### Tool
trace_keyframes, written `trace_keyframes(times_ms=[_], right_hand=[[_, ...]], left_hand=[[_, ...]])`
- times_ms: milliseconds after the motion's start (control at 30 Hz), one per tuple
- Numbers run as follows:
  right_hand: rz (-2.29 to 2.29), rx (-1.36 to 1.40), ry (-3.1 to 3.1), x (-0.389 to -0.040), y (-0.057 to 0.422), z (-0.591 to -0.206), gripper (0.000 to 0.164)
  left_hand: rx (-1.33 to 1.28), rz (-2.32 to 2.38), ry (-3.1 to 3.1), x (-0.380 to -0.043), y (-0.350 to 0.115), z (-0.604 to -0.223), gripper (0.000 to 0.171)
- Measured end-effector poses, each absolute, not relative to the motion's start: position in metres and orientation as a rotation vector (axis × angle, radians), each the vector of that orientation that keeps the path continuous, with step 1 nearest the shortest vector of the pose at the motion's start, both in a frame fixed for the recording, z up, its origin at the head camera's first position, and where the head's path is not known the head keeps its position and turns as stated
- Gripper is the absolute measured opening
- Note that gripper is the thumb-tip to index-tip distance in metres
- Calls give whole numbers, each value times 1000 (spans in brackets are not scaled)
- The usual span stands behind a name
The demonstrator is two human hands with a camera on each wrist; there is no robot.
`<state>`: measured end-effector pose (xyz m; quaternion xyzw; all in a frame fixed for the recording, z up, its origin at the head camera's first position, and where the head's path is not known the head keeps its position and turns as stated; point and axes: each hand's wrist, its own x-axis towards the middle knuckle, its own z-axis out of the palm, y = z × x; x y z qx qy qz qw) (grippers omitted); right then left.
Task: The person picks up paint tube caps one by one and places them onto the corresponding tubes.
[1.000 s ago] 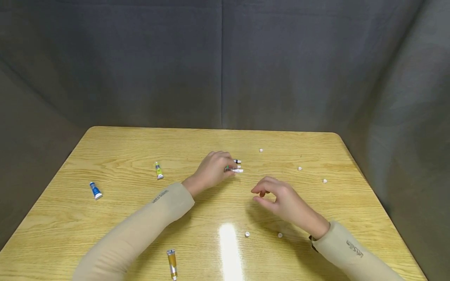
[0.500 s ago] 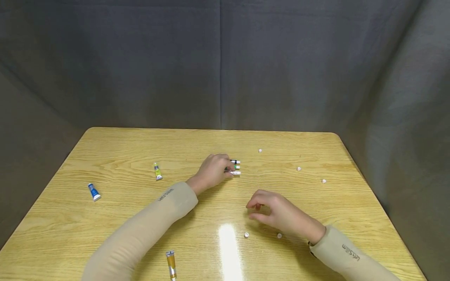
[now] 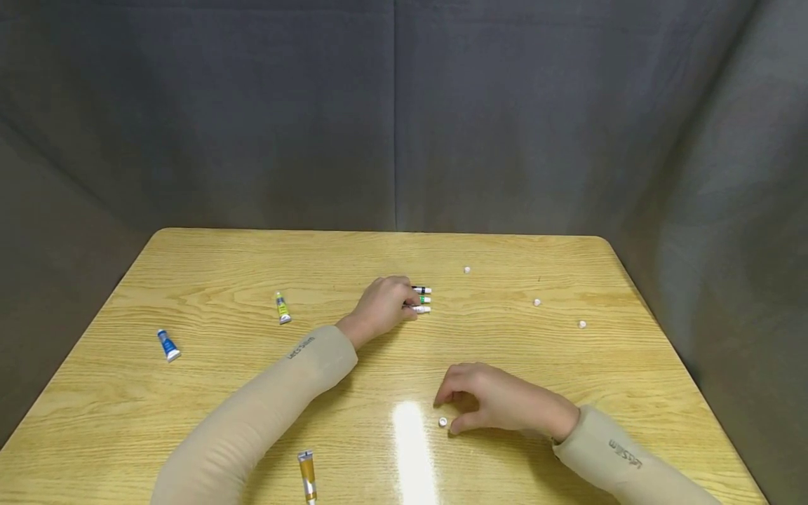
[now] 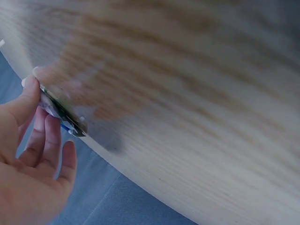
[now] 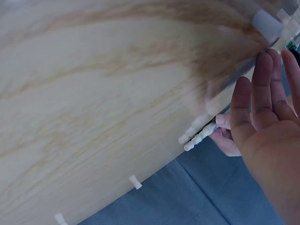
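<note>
My left hand (image 3: 381,306) grips a row of three small paint tubes at the table's middle. Past its fingers show the white ends of a black-banded tube (image 3: 424,290), a green-banded tube (image 3: 426,299) and a whitish tube (image 3: 421,309); their bodies are mostly hidden. In the left wrist view, thumb and fingers lie along the tubes (image 4: 61,112). Closer to me, my right hand (image 3: 501,400) hovers low with fingers loosely curved and nothing between them. A small white cap (image 3: 442,422) lies just beside its thumb tip, and appears large in the right wrist view.
More white caps lie toward the right: a far cap (image 3: 467,269), a middle cap (image 3: 537,302) and a right cap (image 3: 582,324). On the left are a yellow tube (image 3: 283,308) and a blue tube (image 3: 168,346). A gold tube (image 3: 307,477) lies near the front.
My right hand has come down and toward me, to the white cap, and now covers another cap that showed before. The left hand has lined up the tubes and stays on them.
</note>
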<state>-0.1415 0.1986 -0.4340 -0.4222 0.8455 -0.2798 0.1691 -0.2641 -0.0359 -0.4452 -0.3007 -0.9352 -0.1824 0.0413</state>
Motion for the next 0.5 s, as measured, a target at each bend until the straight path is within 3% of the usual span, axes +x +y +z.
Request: trace_keyframes(times_ms=[500], right_hand=[[-672, -1354, 2440, -142, 193, -440, 17]], left_hand=[[-922, -540, -2868, -264, -35, -445, 16]])
